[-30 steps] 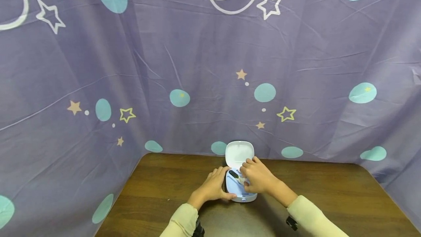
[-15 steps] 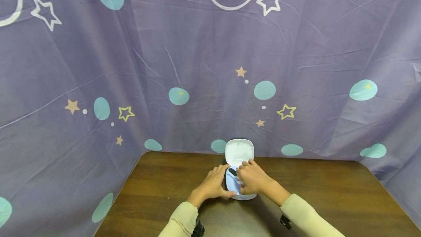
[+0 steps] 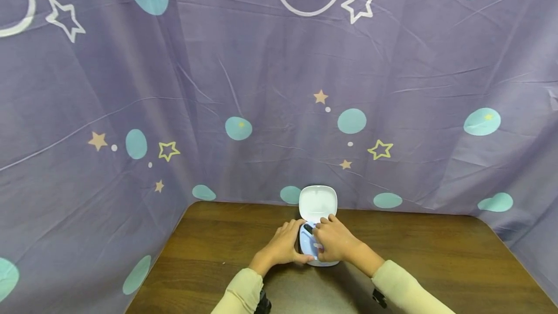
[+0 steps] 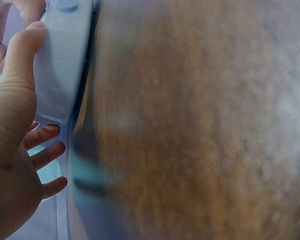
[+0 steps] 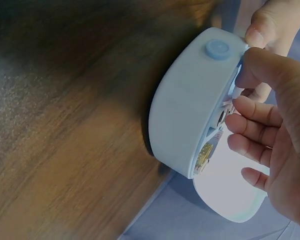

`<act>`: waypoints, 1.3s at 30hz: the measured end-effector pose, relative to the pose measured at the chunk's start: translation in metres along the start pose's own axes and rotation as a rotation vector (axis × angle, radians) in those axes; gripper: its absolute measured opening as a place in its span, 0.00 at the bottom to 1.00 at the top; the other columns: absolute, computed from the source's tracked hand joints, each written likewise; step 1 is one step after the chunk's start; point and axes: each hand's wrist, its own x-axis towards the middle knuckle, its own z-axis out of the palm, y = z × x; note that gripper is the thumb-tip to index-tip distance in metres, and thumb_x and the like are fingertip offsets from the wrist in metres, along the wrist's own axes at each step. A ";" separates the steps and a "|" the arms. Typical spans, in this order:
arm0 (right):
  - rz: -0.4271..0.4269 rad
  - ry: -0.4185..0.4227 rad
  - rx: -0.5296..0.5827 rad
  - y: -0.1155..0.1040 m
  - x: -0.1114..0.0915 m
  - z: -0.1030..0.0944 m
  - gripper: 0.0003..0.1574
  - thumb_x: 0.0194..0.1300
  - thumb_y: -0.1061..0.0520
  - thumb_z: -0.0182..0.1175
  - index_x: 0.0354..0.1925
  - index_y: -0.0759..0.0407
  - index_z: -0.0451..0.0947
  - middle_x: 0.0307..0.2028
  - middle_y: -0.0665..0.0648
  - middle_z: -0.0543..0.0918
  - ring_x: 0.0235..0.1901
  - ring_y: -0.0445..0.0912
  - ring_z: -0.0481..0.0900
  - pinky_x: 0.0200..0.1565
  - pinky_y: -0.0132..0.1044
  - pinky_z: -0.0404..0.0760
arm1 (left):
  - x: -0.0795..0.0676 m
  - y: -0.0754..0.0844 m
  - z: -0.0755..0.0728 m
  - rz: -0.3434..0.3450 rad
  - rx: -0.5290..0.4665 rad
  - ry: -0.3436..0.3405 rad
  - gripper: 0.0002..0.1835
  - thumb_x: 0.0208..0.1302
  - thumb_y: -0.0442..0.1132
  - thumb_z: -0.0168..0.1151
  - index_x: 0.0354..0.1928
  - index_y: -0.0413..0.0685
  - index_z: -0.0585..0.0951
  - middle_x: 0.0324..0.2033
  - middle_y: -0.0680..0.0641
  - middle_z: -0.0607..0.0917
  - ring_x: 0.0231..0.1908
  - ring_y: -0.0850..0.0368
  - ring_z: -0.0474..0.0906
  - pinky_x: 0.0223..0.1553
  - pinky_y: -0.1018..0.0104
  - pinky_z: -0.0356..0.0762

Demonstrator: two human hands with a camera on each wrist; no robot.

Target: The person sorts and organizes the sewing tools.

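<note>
A small white case (image 3: 322, 263) with a light blue inside stands on the table, its white lid (image 3: 318, 200) raised at the back. My left hand (image 3: 281, 246) grips the case's left side, thumb (image 4: 25, 47) against the front edge. Over the right half of the case, my right hand (image 3: 337, 240) bends its fingers down inside. By these fingers a small tool's black end (image 3: 308, 228) shows; the rest is mostly covered. In the right wrist view a gold-coloured piece (image 5: 204, 154) lies under the rim. Whether thumb and fingers pinch anything is hidden.
The case rests on a dark wooden table (image 3: 226, 236), fairly near its back edge. Behind the table hangs a purple cloth (image 3: 270, 86) patterned with stars and blue ovals; it also runs along the left side. A blue button (image 5: 218, 49) sits on the case's front.
My right hand has shifted slightly left and down over the case, covering more of the tool's pale part. My left hand keeps its grip. The view has tilted slightly.
</note>
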 end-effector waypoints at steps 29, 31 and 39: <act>-0.005 -0.023 0.012 -0.004 -0.005 -0.006 0.21 0.42 0.42 0.73 0.22 0.46 0.71 0.24 0.44 0.73 0.30 0.42 0.69 0.38 0.37 0.64 | -0.002 0.002 -0.002 -0.004 -0.016 -0.006 0.56 0.48 0.69 0.75 0.74 0.49 0.63 0.56 0.51 0.75 0.53 0.57 0.69 0.59 0.53 0.70; -0.008 -0.015 0.008 -0.004 -0.005 -0.006 0.21 0.42 0.42 0.73 0.22 0.46 0.70 0.24 0.43 0.73 0.30 0.42 0.68 0.38 0.37 0.64 | -0.002 0.002 -0.003 -0.004 -0.015 -0.002 0.56 0.48 0.69 0.75 0.73 0.49 0.63 0.55 0.51 0.75 0.52 0.57 0.69 0.59 0.53 0.70; -0.018 0.000 -0.011 -0.004 -0.006 -0.003 0.20 0.43 0.41 0.73 0.24 0.47 0.72 0.25 0.44 0.75 0.30 0.42 0.69 0.38 0.37 0.64 | -0.002 0.000 -0.001 -0.001 -0.003 -0.001 0.56 0.48 0.69 0.74 0.73 0.49 0.64 0.55 0.51 0.75 0.52 0.57 0.69 0.58 0.54 0.70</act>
